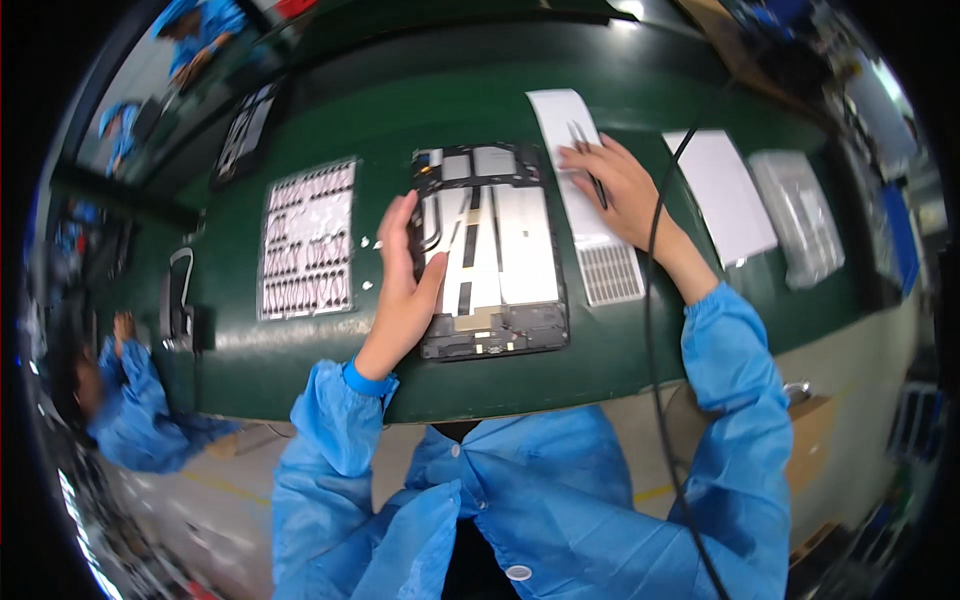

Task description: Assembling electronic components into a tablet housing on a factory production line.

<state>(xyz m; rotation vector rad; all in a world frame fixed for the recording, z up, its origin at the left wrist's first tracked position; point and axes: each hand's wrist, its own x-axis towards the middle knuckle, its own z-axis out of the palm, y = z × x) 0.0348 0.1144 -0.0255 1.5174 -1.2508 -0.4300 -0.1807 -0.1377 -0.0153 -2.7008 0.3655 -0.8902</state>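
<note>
An opened tablet [515, 250] lies in front of me with its inside facing up, showing silver battery panels, black strips and a board at the near end. My left hand [405, 295] grips its left edge, thumb over the top side and fingers along the outside. Dark tweezers [601, 193] are held in my right hand [622, 190], their tips pointing away from me. That hand rests over a long white label sheet [560, 105], right of the tablet. Small grey rectangles fill the sheet's near end [612, 275].
Left of the tablet lies a sheet of small wired parts [308, 240], with white scraps between. Further right are a white sheet [720, 190] and a clear plastic pack [800, 220]. A black cable [652, 350] hangs across the right side. People in blue work at the left.
</note>
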